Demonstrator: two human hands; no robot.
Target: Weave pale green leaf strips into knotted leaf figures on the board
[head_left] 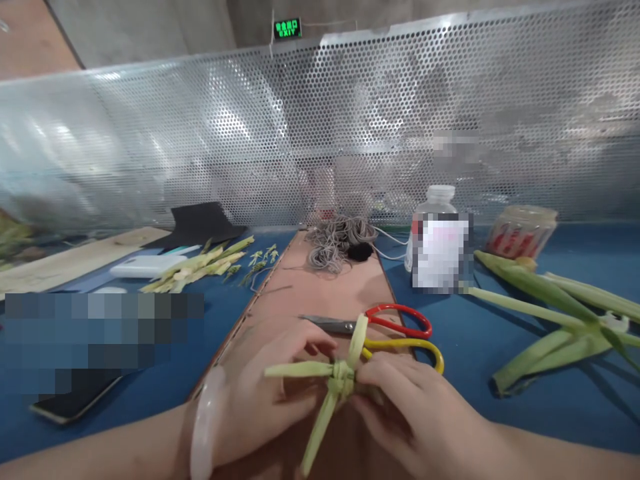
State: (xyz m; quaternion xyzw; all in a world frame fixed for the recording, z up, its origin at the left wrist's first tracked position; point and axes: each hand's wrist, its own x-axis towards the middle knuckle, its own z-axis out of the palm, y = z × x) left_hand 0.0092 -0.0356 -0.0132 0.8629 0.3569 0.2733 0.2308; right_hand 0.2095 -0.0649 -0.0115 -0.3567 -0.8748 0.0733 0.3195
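Perforated metal screen [320, 120] behind | left grip [267, 390]: half-curled, holding leaf knot [341, 380] | right grip [417, 400]: nearly closed, pinching its side

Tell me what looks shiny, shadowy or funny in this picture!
Head view: white glare on the holey metal screen; dim shade beneath the folded green strips; soft shadows on the blue table by the big leaves; square blocks hiding part of the bottle; the jar leans, perhaps from lens bending.

Partition: perforated metal panel [350, 120], reflective, spanning full width.
Wall: grey, behind panel.
Signage: green illuminated EXIT sign [287, 28], upper centre.
Work surface: blue [455, 320], with pinkish-brown central strip [325, 290].
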